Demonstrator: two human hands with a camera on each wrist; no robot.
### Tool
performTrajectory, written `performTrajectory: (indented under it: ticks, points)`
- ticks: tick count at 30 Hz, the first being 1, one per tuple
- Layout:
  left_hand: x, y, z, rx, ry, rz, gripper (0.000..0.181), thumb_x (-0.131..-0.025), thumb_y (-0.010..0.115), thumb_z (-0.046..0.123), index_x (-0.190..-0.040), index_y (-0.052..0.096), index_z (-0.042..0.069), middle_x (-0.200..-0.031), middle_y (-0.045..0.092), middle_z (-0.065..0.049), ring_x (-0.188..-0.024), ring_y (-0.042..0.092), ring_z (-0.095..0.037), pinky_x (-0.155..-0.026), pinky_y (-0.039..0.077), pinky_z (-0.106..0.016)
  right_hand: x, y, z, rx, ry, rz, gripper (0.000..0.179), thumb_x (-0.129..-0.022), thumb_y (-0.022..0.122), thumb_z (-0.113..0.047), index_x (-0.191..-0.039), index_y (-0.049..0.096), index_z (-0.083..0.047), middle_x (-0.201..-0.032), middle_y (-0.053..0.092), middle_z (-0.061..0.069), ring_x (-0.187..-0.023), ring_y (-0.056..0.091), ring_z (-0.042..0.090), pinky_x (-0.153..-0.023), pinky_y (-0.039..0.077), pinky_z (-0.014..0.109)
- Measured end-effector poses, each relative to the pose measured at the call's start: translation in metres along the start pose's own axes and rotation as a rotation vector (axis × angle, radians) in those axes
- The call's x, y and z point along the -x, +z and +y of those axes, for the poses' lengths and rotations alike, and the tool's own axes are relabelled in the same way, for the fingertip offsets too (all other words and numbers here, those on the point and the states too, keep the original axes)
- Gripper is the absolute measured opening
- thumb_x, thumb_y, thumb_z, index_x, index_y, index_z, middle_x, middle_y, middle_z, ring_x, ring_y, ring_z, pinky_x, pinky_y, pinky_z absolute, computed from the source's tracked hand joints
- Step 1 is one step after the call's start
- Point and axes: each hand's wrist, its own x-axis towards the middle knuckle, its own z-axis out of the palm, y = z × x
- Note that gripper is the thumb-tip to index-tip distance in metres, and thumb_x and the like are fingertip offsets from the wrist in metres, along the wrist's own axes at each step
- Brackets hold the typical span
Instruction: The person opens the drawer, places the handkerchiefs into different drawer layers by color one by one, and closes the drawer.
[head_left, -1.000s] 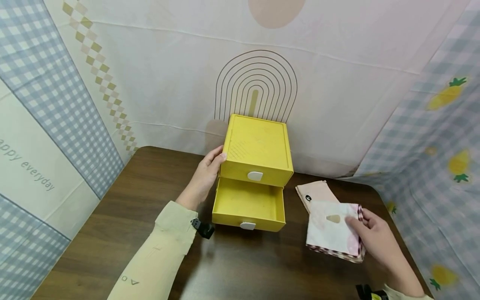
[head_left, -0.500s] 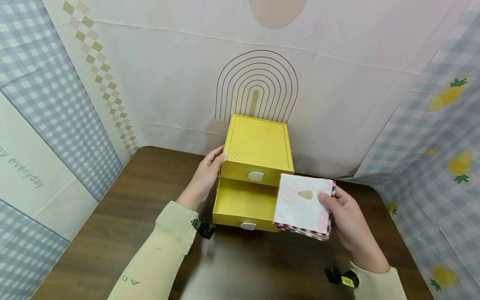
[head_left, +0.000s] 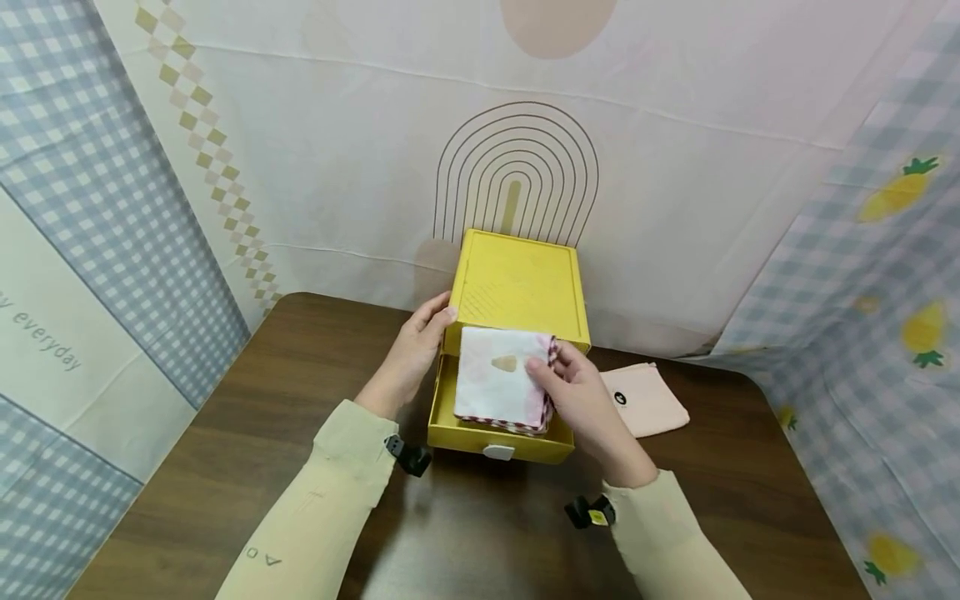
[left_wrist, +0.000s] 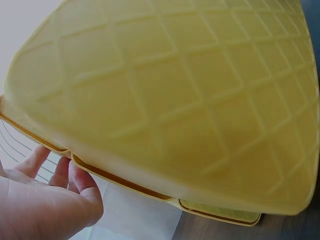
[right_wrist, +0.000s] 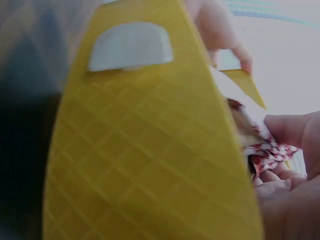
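A yellow two-drawer storage box (head_left: 521, 279) stands at the back of the table, its lower drawer (head_left: 450, 429) pulled out. My left hand (head_left: 411, 350) grips the box's upper left side, thumb at the top edge; in the left wrist view its fingers curl at the rim of the yellow wall (left_wrist: 165, 100). My right hand (head_left: 581, 400) pinches a folded white cloth (head_left: 491, 387) with red-checked edges by its right side. That cloth overlaps the lower drawer in the head view. In the right wrist view, the checked edge (right_wrist: 270, 152) shows between thumb and fingers, behind the drawer front (right_wrist: 145, 130).
A folded pink cloth (head_left: 648, 400) with a small black mark lies on the brown table (head_left: 315, 367), right of the box. Patterned fabric (head_left: 337, 150) hangs behind the table, and checked cloth (head_left: 840, 275) hangs at the right.
My right hand has carried the folded white cloth leftward from beside the pink cloth to over the lower drawer. My left hand has stayed on the box.
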Motion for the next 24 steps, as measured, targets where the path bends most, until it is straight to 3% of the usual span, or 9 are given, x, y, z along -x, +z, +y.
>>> performTrajectory:
  ticks: [5,10,18,21,24]
  points:
    - [-0.001,0.0,-0.001,0.01,-0.003,-0.01,0.05,-0.097,0.054,0.045,-0.144,0.044,0.031,-0.144,0.043,0.006,-0.131,0.038,-0.015,-0.11,0.028,-0.041,-0.008,0.009,0.013,0.093,0.025,-0.04,0.025,-0.096,0.062,-0.018,-0.108,0.052,0.002,-0.08,0.06,0.014,-0.059,0.056,0.018,-0.049,0.05,0.029]
    - [-0.001,-0.001,-0.001,0.009,0.004,0.003,0.051,-0.097,0.054,0.046,-0.144,0.044,0.031,-0.144,0.043,0.007,-0.133,0.037,-0.015,-0.111,0.026,-0.04,-0.01,0.017,0.017,0.189,0.025,-0.024,0.025,-0.094,0.066,-0.021,-0.096,0.052,0.0,-0.067,0.052,0.006,-0.05,0.044,0.013,-0.043,0.039,0.025]
    - [0.0,-0.001,0.0,0.029,0.011,-0.007,0.051,-0.097,0.054,0.045,-0.145,0.043,0.029,-0.144,0.043,0.006,-0.13,0.04,-0.015,-0.109,0.03,-0.039,-0.014,0.02,0.024,0.692,0.033,-0.015,0.024,-0.093,0.064,-0.024,-0.077,0.058,-0.007,-0.061,0.051,0.002,-0.049,0.047,0.015,-0.047,0.04,0.029]
    - [0.0,-0.001,0.0,0.031,0.014,-0.012,0.052,-0.097,0.053,0.044,-0.146,0.043,0.028,-0.144,0.042,0.005,-0.13,0.04,-0.015,-0.109,0.03,-0.039,-0.017,0.022,0.026,0.79,0.056,-0.047,0.024,-0.094,0.063,-0.023,-0.076,0.058,-0.007,-0.063,0.052,0.004,-0.05,0.048,0.017,-0.049,0.041,0.031]
    - [0.0,-0.001,-0.001,0.032,0.013,-0.008,0.052,-0.098,0.053,0.043,-0.146,0.043,0.027,-0.145,0.042,0.005,-0.13,0.04,-0.015,-0.109,0.03,-0.039,-0.019,0.024,0.027,0.82,0.077,-0.062,0.025,-0.095,0.061,-0.023,-0.075,0.056,-0.007,-0.064,0.051,0.005,-0.049,0.046,0.018,-0.049,0.04,0.031]
